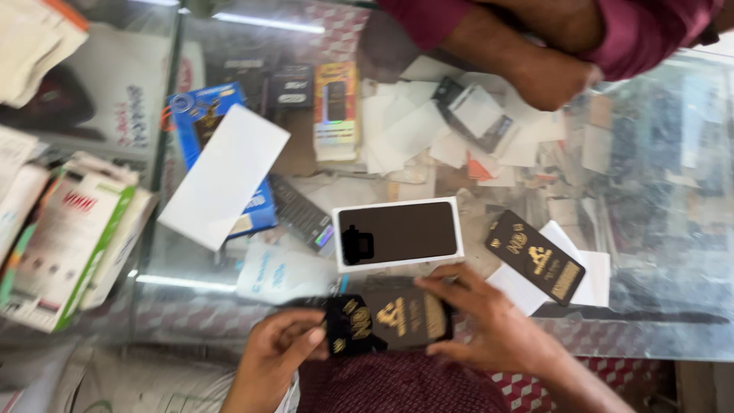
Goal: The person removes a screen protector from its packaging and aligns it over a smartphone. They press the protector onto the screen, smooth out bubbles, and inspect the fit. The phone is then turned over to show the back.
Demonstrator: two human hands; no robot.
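The person's left hand [277, 348] and right hand [489, 325] both grip a black packet with gold print [390, 320], held just above the near edge of a glass counter [657, 306]. The left fingers pinch its left end, where a flap looks partly pulled away, though blur hides the detail; the right fingers curl over its top edge and the thumb presses from below.

Just beyond the packet, nearly touching its far edge, lies an open white box with a dark phone [397, 233] inside. To the right, a second black packet [535, 256] rests tilted on white sheets [592, 279], near the right hand but apart from it. Bare glass lies to the right of these sheets, toward the counter's right end.

To the left, a white box lid [222, 176] lies slanted over a blue package [202, 115], and boxes stand stacked [69, 245] at the far left. White paper scraps [413, 130] cover the counter's middle. At the far side, another person's arm in a maroon sleeve [535, 69] rests on the glass, the hand closed.
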